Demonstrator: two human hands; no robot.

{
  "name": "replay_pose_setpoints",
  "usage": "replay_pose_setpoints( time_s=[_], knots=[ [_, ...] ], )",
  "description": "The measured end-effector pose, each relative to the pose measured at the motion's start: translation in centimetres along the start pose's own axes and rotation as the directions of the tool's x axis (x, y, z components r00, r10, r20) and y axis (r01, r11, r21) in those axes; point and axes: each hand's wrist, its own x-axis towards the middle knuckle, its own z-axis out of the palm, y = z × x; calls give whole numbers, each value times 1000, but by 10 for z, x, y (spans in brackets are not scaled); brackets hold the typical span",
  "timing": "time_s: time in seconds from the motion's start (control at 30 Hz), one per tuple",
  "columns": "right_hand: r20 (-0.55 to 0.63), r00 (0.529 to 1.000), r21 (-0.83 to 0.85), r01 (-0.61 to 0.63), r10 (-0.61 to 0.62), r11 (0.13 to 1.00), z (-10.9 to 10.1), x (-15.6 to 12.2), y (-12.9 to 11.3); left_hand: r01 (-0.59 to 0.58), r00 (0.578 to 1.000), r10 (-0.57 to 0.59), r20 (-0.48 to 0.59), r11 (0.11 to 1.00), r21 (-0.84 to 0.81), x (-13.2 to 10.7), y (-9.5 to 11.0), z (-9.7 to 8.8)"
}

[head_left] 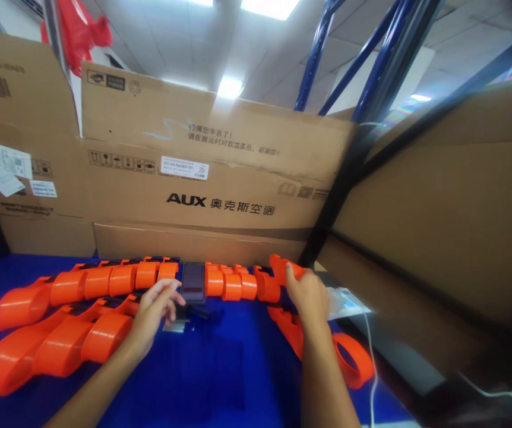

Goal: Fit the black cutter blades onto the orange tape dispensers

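My left hand hovers over the blue surface near a dark rectangular device, its fingers loosely bent and apart, with nothing seen in them. At the right end of the back row, my right hand is closed on an orange plastic piece; its thumb lies on top and the other fingers are mostly hidden. Beside that piece sits another orange piece. A row of orange ring-shaped pieces runs along the back left, and more orange rings lie before it, partly behind my left forearm.
Printed cardboard panels stand behind the blue tabletop. A dark post rises at the back right. A loose orange ring, a clear plastic bag and a white cable lie right of my right arm.
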Motion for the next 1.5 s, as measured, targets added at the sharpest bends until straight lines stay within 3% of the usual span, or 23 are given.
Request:
replay_pose_setpoints(
  time_s=[0.23,0.43,0.53,0.73,0.87,1.13,1.5],
  knots=[
    [-18,999,-26,-28,28,999,-6,11,13,21,999,-23,-33,998,-64,-2,4,0],
    [191,982,-116,17,6,993,3,18,19,22,999,-24,-39,998,-54,-2,5,1],
    [225,974,-102,51,-27,993,8,19,19,21,999,-24,-40,997,-71,-1,5,1],
    [96,976,-87,202,-193,976,12,0,-2,29,999,-31,-25,996,-88,-1,6,1],
    [195,947,-119,283,-257,952,18,-13,-18,14,1000,-16,-24,997,-76,-2,6,1],
    [247,949,-115,227,-193,967,28,-17,-27,17,999,-20,-36,996,-82,0,6,1],
    [102,981,-77,175,-167,982,24,-26,-35,17,1000,-18,-15,997,-74,0,3,1]
  ],
)
